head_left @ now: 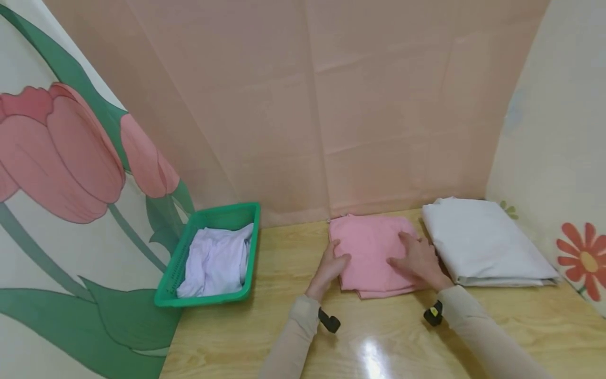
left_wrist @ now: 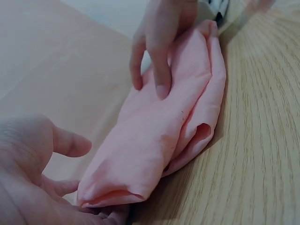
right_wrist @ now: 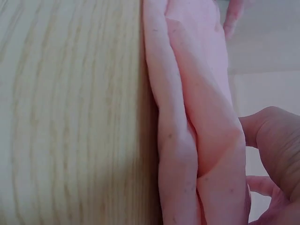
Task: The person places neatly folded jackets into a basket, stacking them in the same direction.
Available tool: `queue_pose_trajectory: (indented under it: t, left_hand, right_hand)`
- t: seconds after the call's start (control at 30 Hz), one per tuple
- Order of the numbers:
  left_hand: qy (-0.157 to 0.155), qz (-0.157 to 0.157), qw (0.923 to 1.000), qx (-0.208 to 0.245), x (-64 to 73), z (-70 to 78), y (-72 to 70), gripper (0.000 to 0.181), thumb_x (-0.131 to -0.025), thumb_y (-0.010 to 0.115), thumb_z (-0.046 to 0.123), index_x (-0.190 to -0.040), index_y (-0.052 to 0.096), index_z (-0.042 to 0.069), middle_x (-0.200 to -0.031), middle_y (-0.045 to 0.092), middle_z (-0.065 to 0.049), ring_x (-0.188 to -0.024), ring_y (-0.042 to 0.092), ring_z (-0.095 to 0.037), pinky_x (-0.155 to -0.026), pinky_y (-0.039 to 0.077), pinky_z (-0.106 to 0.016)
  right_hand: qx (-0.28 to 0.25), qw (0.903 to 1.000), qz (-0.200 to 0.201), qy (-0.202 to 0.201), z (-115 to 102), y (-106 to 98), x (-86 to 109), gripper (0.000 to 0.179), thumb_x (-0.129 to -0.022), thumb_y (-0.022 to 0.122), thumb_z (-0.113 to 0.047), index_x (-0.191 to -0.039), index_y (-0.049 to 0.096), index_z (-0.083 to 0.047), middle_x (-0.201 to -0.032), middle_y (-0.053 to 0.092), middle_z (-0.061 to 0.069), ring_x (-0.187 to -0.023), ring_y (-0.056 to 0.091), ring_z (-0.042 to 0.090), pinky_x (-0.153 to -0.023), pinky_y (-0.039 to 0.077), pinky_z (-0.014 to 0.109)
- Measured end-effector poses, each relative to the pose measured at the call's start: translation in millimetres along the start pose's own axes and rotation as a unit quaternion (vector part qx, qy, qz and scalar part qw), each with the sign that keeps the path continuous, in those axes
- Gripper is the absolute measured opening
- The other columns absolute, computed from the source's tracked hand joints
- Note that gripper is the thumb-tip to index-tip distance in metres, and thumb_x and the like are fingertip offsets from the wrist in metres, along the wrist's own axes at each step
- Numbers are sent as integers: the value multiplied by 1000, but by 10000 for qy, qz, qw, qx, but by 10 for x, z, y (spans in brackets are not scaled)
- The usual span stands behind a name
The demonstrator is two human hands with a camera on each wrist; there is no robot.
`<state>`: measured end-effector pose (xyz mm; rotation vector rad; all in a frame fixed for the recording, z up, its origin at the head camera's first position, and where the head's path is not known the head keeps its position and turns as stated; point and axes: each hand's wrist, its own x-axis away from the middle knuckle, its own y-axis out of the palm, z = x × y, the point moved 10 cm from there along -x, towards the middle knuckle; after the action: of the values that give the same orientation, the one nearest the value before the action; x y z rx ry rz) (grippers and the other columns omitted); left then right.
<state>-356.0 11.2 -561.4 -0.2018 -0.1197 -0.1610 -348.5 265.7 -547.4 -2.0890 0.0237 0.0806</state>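
A wood-grained counter [head_left: 286, 263] runs back to a dusty-pink backdrop [head_left: 379, 105], with a painted tulip [head_left: 61, 152] on the wall past its left edge and a red flower [head_left: 588, 261] on the wall past its right. Near the far left corner sits a green basket [head_left: 208, 302] with crumpled lavender cloth [head_left: 215, 260] inside; a thick folded white cloth [head_left: 487, 242] lies by the far right corner. Between them, close to the counter's far edge and right of its middle, lies the folded pink cloth [head_left: 374, 252]. The left hand [head_left: 327, 266] is at its left side, thumb lifted away and fingers at the lower folds; how far they reach underneath is hidden, so I can't say for sure. The right hand [head_left: 418, 260] rests spread on top toward the right side, thumb and fingers well apart, pinching nothing.

The fabric should be light, soft and limp — nothing to break, but little stiffness to keep its shape. Its layers look loose along the side facing the near edge, so they could slip or sag. The safest hold is probably at both sides, fingers beneath the bottom layer, thumbs above — a top-only pinch might lift just one fold.
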Motion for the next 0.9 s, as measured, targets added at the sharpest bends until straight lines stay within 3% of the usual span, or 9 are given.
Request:
queue_pose_trajectory:
  t: [0.23, 0.47, 0.57, 0.67, 0.73, 0.8, 0.9]
  left_hand:
    - [-31, -56, 10000, 20, -18, -54, 23, 68, -95, 69, 16, -157, 46, 4, -162, 44, -26, -150, 41, -42, -125, 32, -61]
    - [84, -12, 10000, -32, -24, -46, 19, 65, -94, 71, 15, -155, 50, 5, -159, 48, -25, -143, 48, -40, -121, 38, -60]
    - [138, 30, 9999, -22, -27, -27, 3, 64, -94, 72, 14, -154, 51, 5, -158, 49, -26, -141, 50, -39, -119, 40, -60]
    - [86, 33, 10000, 18, -38, -45, -2, 64, -93, 72, 13, -153, 51, 5, -156, 50, -25, -138, 52, -38, -117, 43, -59]
    - [32, 5, 10000, 74, -45, -74, 3, 65, -92, 72, 11, -153, 50, 4, -155, 50, -25, -135, 53, -36, -116, 45, -57]
    - [-20, -34, 9999, 158, -47, -104, 10, 67, -90, 73, 8, -153, 50, 5, -155, 50, -24, -135, 51, -35, -116, 44, -57]
    - [-61, -85, 9995, 293, -48, -148, 15, 70, -86, 74, 3, -152, 52, 8, -158, 48, -22, -135, 49, -34, -115, 44, -57]
  right_hand:
    - [-551, 9982, 48, -216, 40, -66, -6, 84, -88, 84, -31, -154, 46, 5, -145, 56, 38, -130, 50, 61, -105, 43, 73]
    - [-1640, 9832, -796, -123, 157, -75, -11, 88, -95, 77, -17, -164, 28, 6, -160, 32, 44, -148, 34, 61, -117, 35, 71]
    - [-2150, 9710, -1045, 27, 190, -80, -16, 87, -96, 76, -13, -166, 26, 2, -165, 21, 44, -151, 25, 63, -118, 31, 72]
    - [-2646, 9565, -1224, 111, 214, -70, 1, 86, -98, 74, -13, -168, 25, -1, -169, 14, 42, -151, 25, 62, -116, 35, 70]
    - [-3002, 9448, -1306, 161, 233, -50, 20, 84, -100, 73, -14, -169, 24, -4, -171, 13, 39, -150, 29, 57, -112, 43, 59]
    - [-3461, 9267, -1443, 265, 257, -2, 42, 84, -101, 72, -15, -170, 24, -7, -173, 10, 35, -149, 32, 51, -106, 48, 42]
    - [-3960, 9036, -1583, 396, 270, 68, 69, 85, -101, 73, -18, -170, 25, -9, -175, 7, 31, -149, 31, 44, -95, 47, 22]
